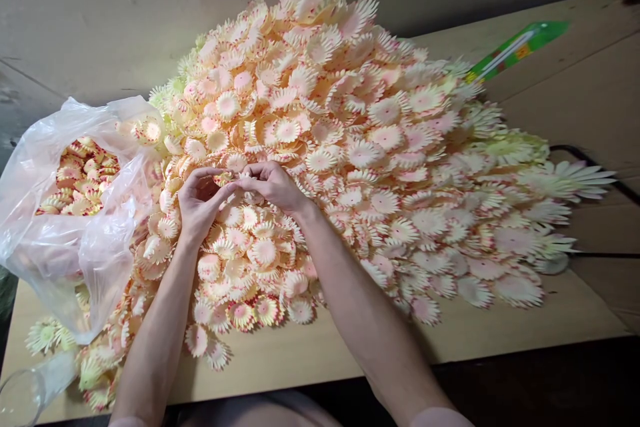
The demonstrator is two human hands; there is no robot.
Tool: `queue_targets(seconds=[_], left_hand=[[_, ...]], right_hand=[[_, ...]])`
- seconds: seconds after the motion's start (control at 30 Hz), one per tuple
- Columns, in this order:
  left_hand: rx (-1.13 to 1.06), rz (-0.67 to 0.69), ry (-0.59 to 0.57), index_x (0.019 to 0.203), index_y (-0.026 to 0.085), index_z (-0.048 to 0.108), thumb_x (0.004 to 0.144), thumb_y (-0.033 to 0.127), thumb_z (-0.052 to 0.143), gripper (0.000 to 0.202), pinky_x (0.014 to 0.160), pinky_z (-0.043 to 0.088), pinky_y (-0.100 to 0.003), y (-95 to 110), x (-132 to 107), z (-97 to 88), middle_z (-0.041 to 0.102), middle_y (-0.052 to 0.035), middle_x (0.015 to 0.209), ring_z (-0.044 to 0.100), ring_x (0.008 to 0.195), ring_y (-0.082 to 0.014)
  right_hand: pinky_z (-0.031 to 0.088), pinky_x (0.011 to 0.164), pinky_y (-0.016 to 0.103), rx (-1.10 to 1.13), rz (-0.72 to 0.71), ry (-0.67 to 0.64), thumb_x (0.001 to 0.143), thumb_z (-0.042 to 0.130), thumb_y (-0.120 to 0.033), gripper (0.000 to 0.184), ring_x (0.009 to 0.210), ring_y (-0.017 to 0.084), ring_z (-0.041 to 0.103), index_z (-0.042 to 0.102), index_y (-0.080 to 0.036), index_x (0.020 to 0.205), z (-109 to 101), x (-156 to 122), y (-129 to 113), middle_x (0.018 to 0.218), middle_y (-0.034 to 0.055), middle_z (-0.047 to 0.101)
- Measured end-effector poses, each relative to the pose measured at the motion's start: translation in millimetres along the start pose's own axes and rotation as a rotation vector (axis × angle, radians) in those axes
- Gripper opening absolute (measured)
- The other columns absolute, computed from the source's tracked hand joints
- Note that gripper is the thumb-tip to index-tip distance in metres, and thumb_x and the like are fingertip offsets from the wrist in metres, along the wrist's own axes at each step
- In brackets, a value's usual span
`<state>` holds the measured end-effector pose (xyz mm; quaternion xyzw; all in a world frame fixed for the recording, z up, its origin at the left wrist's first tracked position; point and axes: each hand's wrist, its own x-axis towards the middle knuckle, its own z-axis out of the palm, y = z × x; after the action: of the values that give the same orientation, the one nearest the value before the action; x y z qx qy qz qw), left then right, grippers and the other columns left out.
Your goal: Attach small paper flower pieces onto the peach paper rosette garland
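Over a large heap of pale artificial flower petals (383, 203), my two hands meet fingertip to fingertip. Thumb and fingers of my left hand (200, 199) pinch a small petal piece (223, 179) with reddish edges. My right hand (273, 187) is closed at the fingertips on the same spot, apparently on the edge of that piece; its exact grip is partly hidden. The heaped petals are cream to pink discs with fringed rims, many tipped in red. Just below my hands lie more loose discs, two of them with stronger red and yellow edges (267, 311).
A translucent plastic bag (107, 247) holding red-edged petals stands at the left. A clear cup (37, 387) lies at the lower left corner. A green package (520, 50) rests behind the heap at the right, on the wooden table (500, 340). A wall rises behind.
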<state>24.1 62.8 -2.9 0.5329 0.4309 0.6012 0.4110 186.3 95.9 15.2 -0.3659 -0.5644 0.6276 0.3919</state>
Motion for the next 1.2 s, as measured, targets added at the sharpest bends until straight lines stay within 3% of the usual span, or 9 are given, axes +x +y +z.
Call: queue_targets(seconds=[0.2,0.33,0.47,0.6,0.73,0.83,0.97,1.07,1.2], left_hand=[[-0.079,0.006,0.179,0.097,0.021,0.063,0.072,0.03,0.08,0.031,0.07,0.059,-0.024,-5.9,6.1,-3.9,0.071,-0.0003,0.085,0.069,0.073,-0.0101],[-0.073,0.001,0.025,0.102,0.022,0.067,0.065,0.024,0.085,0.041,0.071,0.058,-0.023,-5.4,6.0,-5.1,0.072,-0.0023,0.095,0.069,0.078,-0.0107],[-0.099,0.021,-0.05,0.102,0.022,0.07,0.062,0.025,0.086,0.043,0.082,0.059,-0.027,-4.7,4.1,-4.7,0.069,-0.0071,0.117,0.068,0.103,-0.0179],[-0.11,0.022,-0.117,0.114,0.026,0.063,0.064,0.027,0.086,0.056,0.079,0.06,-0.028,-3.5,3.4,-4.4,0.071,-0.0066,0.113,0.07,0.094,-0.0162],[-0.17,0.029,-0.171,0.109,0.026,0.058,0.065,0.024,0.085,0.051,0.081,0.06,-0.029,-1.7,2.4,-3.1,0.071,-0.0048,0.114,0.07,0.097,-0.0162],[-0.188,0.032,-0.187,0.104,0.024,0.058,0.065,0.02,0.085,0.048,0.087,0.059,-0.029,-1.5,1.9,-2.6,0.071,-0.0044,0.115,0.069,0.105,-0.0172],[-0.177,0.029,-0.183,0.099,0.022,0.061,0.066,0.02,0.084,0.04,0.091,0.058,-0.032,-3.1,1.5,-3.8,0.071,-0.0058,0.117,0.068,0.109,-0.0189],[-0.171,0.013,-0.179,0.099,0.021,0.064,0.067,0.021,0.083,0.037,0.093,0.058,-0.034,-4.1,1.0,-4.9,0.07,-0.0078,0.122,0.066,0.114,-0.021],[-0.184,-0.002,-0.175,0.1,0.021,0.067,0.067,0.022,0.083,0.037,0.094,0.058,-0.037,-4.1,0.3,-5.1,0.068,-0.0095,0.125,0.065,0.116,-0.0234]], right_hand=[[0.027,0.052,0.026,0.063,-0.015,-0.018,0.064,0.064,-0.025,0.031,0.049,0.007,0.032,0.039,-0.019,0.047,-6.8,-2.3,3.5,0.048,-0.0053,0.039],[0.024,0.051,0.024,0.111,-0.037,-0.017,0.059,0.071,-0.02,0.034,0.051,0.007,0.028,0.037,-0.02,0.056,-6.1,-3.5,2.2,0.052,-0.0082,0.035],[0.034,0.058,0.024,0.214,-0.045,-0.044,0.062,0.08,-0.031,0.037,0.062,0.009,0.042,0.046,-0.02,0.073,-4.9,-2.3,0.3,0.069,-0.0047,0.05],[0.039,0.063,0.025,0.194,-0.07,-0.022,0.07,0.077,-0.045,0.035,0.066,0.011,0.048,0.057,-0.018,0.079,-5.1,-1.7,-0.1,0.072,-0.0012,0.056],[0.036,0.056,0.022,0.191,-0.063,0.043,0.064,0.082,-0.04,0.035,0.058,0.008,0.044,0.056,-0.018,0.072,-4.4,-2.3,1.5,0.068,-0.0032,0.055],[0.032,0.052,0.021,0.218,-0.062,0.099,0.06,0.082,-0.028,0.032,0.053,0.006,0.04,0.055,-0.019,0.071,-4.9,-1.8,5.2,0.062,-0.0063,0.052],[0.033,0.052,0.021,0.234,-0.07,0.112,0.061,0.073,-0.019,0.015,0.056,0.008,0.046,0.061,-0.017,0.069,-7.3,-1.5,7.8,0.063,-0.0041,0.058],[0.025,0.045,0.021,0.203,-0.048,0.076,0.065,0.071,-0.022,0.009,0.046,0.005,0.037,0.069,-0.016,0.071,-7.5,-2.2,4.9,0.055,-0.0047,0.055],[0.018,0.041,0.023,0.153,-0.026,0.019,0.067,0.076,-0.031,0.016,0.04,0.004,0.029,0.072,-0.015,0.068,-4.0,-2.6,-0.6,0.044,-0.0069,0.045]])
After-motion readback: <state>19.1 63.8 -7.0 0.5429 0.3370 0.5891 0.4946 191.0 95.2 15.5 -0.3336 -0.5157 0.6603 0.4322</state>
